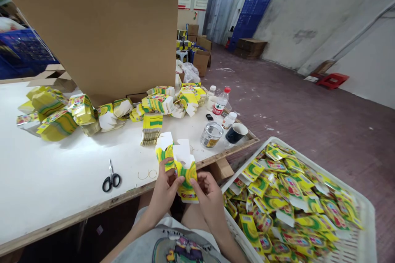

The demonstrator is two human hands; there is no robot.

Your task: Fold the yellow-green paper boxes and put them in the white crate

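Over the table's front edge, a flat yellow-and-green printed carton (187, 174) with white end flaps is between my two hands. My left hand (166, 187) grips it with thumb on the front, and a second carton (164, 148) shows behind those fingers. My right hand (207, 191) pinches the carton's right edge between thumb and curled fingers. Just beyond, a neat stack of flat cartons (152, 128) lies on the white table (83, 164). Black-handled scissors (111, 177) and loose rubber bands (147, 174) lie to the left of my hands.
A white plastic crate (368, 218) full of cartons stands at my right. Bundles of cartons (58, 125) line the table before a tall cardboard sheet (123, 28). A clear jar (211, 134), dark mug (236, 133) and red-capped bottle (221, 102) stand near the right corner.
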